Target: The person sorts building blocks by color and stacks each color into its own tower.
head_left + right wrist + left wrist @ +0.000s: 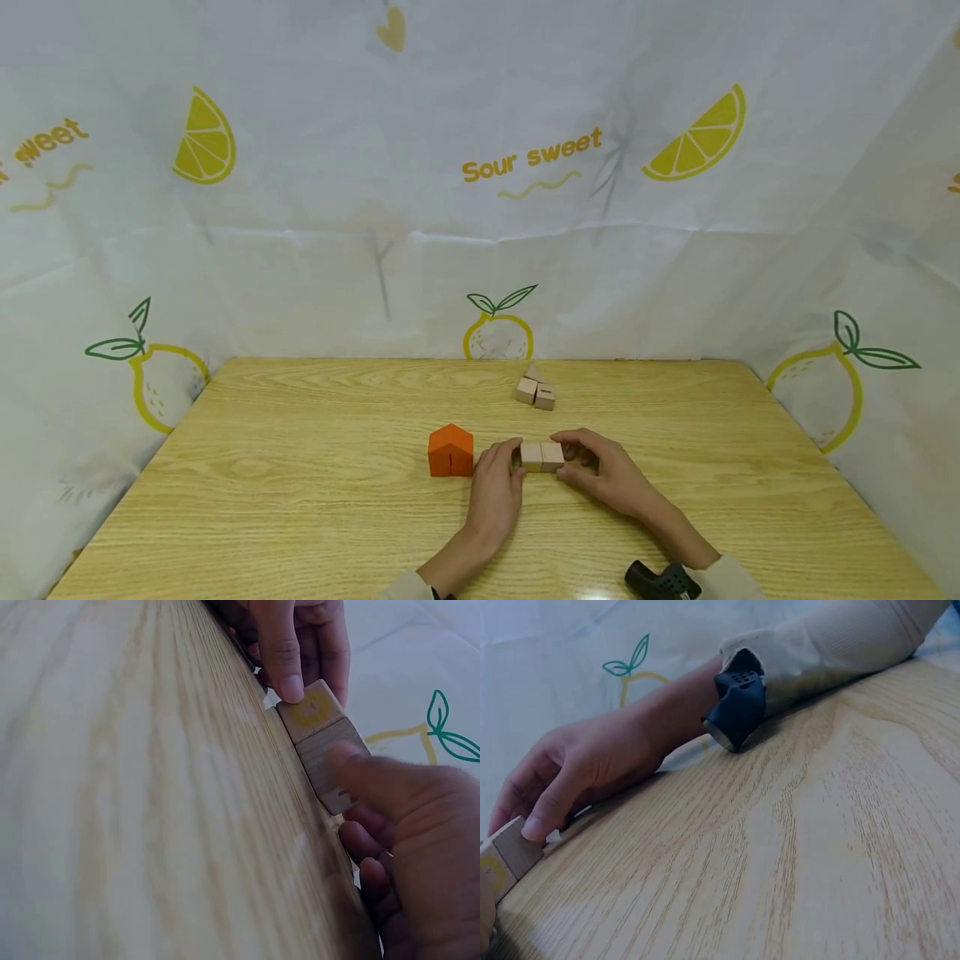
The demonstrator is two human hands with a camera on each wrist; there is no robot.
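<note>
Two small pale wooden cube blocks sit side by side, touching, on the table. My left hand [497, 487] holds the left block [531, 457] between thumb and fingers; a yellow mark shows on this block's side in the right wrist view. The right block [552, 457] is pinched by my right hand [603, 475], its thumb [367, 776] lying against the block's plain side. In the left wrist view, the right hand [592, 761] is seen from across, while only a sliver of the left hand [484, 915] enters at the edge.
Just left of the left hand stands an orange house-shaped piece [450, 452] with a pointed top. Farther back lie two more wooden cubes [536, 392] with a small wooden triangle [532, 372] behind them. A white printed cloth [337, 275] encloses the wooden table [300, 517].
</note>
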